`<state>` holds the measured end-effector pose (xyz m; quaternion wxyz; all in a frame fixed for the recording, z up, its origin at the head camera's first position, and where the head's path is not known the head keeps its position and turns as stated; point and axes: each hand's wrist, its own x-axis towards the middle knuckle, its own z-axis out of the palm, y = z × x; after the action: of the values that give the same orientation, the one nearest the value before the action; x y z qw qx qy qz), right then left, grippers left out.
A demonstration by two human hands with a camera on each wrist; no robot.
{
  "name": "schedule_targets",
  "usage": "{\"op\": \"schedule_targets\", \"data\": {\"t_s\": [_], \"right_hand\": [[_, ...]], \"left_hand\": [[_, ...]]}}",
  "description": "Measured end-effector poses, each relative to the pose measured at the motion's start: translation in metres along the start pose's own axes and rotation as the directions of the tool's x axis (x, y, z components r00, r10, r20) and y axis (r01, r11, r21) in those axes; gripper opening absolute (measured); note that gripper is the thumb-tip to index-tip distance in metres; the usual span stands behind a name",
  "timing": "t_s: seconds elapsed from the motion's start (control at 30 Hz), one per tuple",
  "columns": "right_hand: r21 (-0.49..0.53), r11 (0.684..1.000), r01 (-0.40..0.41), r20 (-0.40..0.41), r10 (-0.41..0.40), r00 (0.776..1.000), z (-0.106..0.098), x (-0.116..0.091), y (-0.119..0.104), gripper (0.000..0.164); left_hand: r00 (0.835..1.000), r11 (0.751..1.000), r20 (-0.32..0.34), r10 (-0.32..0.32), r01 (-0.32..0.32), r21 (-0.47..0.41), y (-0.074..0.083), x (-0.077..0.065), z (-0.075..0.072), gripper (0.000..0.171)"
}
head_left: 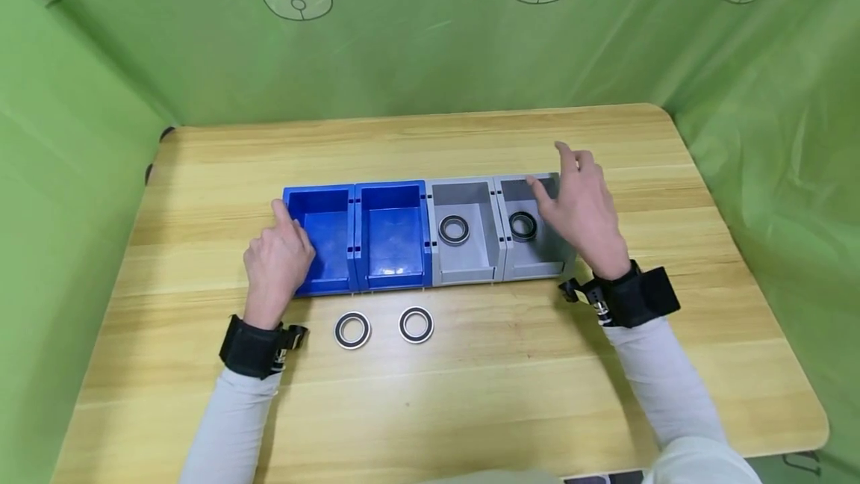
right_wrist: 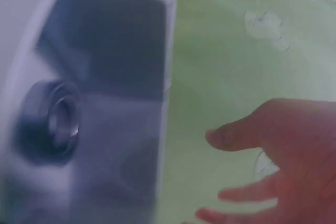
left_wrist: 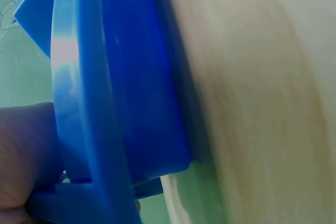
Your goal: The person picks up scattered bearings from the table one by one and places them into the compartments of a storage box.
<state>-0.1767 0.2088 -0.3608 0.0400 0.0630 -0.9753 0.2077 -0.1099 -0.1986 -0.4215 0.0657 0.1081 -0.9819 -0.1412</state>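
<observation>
Bins (head_left: 427, 236), two bearings (head_left: 404, 325) on table (head_left: 470, 379)

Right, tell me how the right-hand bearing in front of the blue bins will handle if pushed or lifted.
The bearing has a shiny, metal-looking rim, so it's probably stiff and fairly heavy for its size. Lying flat on the table, it would likely slide rather than roll when pushed. Its round outline suggests it could roll if stood on edge.

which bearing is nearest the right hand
The bearing in the rightmost gray bin; the others lie farther left: one in the next bin, two on the table.
</observation>
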Motion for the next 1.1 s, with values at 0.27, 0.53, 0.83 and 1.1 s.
{"op": "schedule_targets", "data": {"t_s": [0.27, 0.53, 0.83, 1.1], "right_hand": [[-0.075, 0.991, -0.111, 0.178, 0.123, 0.976, 0.016, -0.008, 0.025, 0.072], [-0.053, 0.979, -0.198, 0.312, 0.205, 0.928, 0.029, -0.006, 0.038, 0.062], [0.062, 0.978, -0.198, 0.305, 0.170, 0.937, 0.034, -0.008, 0.046, 0.048], [0.090, 0.979, -0.181, 0.297, 0.147, 0.943, 0.037, -0.007, 0.044, 0.044]], "left_hand": [[1.000, 1.000, -0.013, 0.009, -0.009, -0.008, -0.001, -0.001, 0.000, 0.022], [1.000, 1.000, -0.018, 0.015, -0.015, -0.009, -0.002, -0.001, 0.001, 0.022], [0.985, 1.000, 0.174, -0.011, 0.013, -0.013, 0.001, 0.003, -0.018, 0.035], [0.986, 0.979, -0.107, 0.124, -0.140, -0.148, 0.028, -0.019, -0.052, 0.039]]}}
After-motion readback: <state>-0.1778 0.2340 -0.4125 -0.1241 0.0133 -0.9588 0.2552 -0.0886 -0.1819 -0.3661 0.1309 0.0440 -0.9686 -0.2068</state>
